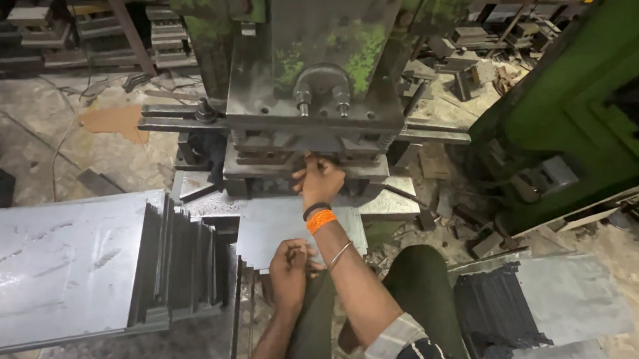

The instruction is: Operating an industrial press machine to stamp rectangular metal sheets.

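Head view, right hand (pixel 320 179) stretched forward, fingers closed at press die (pixel 301 159), left hand (pixel 290 265) pinching metal sheet (pixel 275 227) edge.

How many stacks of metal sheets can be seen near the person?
2. One stack of metal sheets is to the person's left, beside the left hand. The other stack is to the right, by the knee. More may be hidden.

Under my left hand (pixel 291 269) the metal sheet (pixel 282 227) is dull grey. On my right hand's (pixel 321 179) wrist sit a black band and an orange band (pixel 320 220). Above that hand the press (pixel 315 66) is dark steel with patchy green paint. Left of my hands the stacked plates (pixel 60 263) are grey, scratched. My sleeve (pixel 399 343) is striped white and dark; my trousers (pixel 426 289) are dark green.
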